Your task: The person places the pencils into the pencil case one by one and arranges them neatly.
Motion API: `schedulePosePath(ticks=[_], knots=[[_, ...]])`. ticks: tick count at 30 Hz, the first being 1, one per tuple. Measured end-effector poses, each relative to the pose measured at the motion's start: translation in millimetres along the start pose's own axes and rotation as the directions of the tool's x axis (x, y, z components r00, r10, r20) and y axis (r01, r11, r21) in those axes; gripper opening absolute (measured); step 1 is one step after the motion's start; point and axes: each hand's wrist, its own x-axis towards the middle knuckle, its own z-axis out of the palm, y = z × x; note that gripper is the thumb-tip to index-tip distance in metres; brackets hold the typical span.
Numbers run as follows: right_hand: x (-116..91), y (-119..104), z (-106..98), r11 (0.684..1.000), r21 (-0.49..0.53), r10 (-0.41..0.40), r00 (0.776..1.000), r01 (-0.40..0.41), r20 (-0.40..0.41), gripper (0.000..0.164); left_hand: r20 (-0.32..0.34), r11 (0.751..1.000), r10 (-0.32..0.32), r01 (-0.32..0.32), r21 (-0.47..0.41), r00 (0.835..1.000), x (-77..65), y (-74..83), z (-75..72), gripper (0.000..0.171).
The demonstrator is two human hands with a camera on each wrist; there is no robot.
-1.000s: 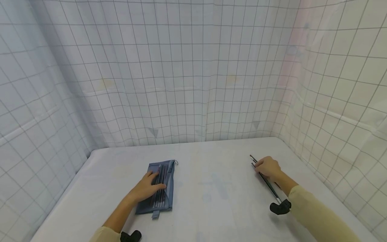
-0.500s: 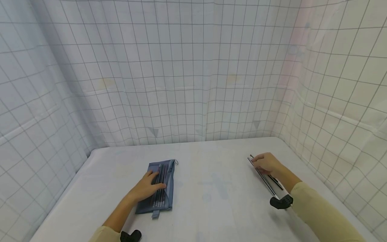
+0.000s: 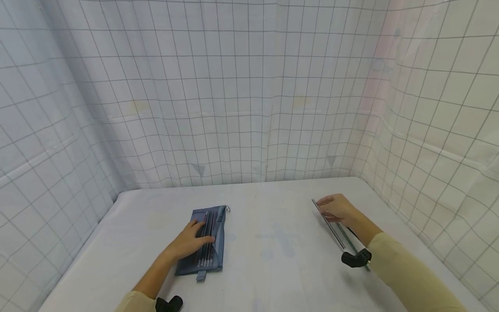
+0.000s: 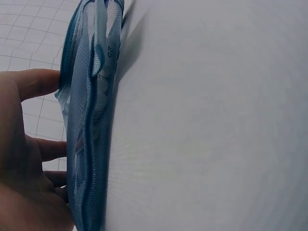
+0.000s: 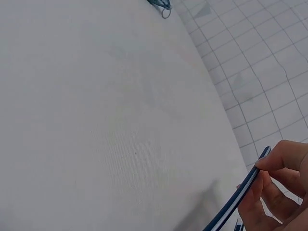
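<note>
The left hand [image 3: 187, 241] lies palm down on the left, fingers spread; the right hand [image 3: 337, 208], farther out, pinches with bent fingers.

The pouch [image 4: 89, 130] toward the surface's left edge looks like soft mesh cloth, kinda rough weave, with smoother trim. Its ring [image 5: 166, 13] looks like plain metal. The stick [image 5: 233, 199] near the far right corner is smooth and pretty glossy, can't tell if wood or plastic. White surface [image 3: 265, 247] itself is matt, looks cloth-covered. Curtain [image 3: 249, 108] past the far edge is wrinkly thin fabric, sleeve [image 3: 405, 273] is matt cloth, wrist mount [image 3: 356, 259] looks like matt plastic.
</note>
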Motion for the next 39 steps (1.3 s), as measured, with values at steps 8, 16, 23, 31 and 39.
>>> schedulePosePath(ticks=[8,16,23,31,39], knots=[[2.3,-6.5,8.9,1.000,0.020,0.016,1.000,-0.016,0.002,0.033,0.005,1.000,-0.002,0.002,-0.007,1.000,0.3,2.3,-1.1,0.083],[3.6,-10.6,14.8,1.000,0.023,0.000,1.000,0.000,0.018,0.034,0.006,1.000,0.001,-0.001,-0.005,1.000,-1.1,3.8,-2.0,0.083],[4.2,-11.9,22.7,0.999,0.035,0.006,1.000,-0.007,0.017,0.032,0.006,1.000,0.006,-0.006,-0.009,1.000,-1.8,3.3,-2.9,0.082],[5.1,-16.6,34.8,0.999,0.040,0.010,1.000,-0.011,0.021,0.032,0.008,1.000,0.012,-0.012,-0.007,1.000,-0.7,-0.7,-1.7,0.082],[5.7,-23.3,49.4,0.998,0.055,0.014,0.999,-0.016,0.031,0.029,0.003,1.000,0.006,-0.006,-0.015,1.000,-0.2,-1.3,-1.1,0.084]])
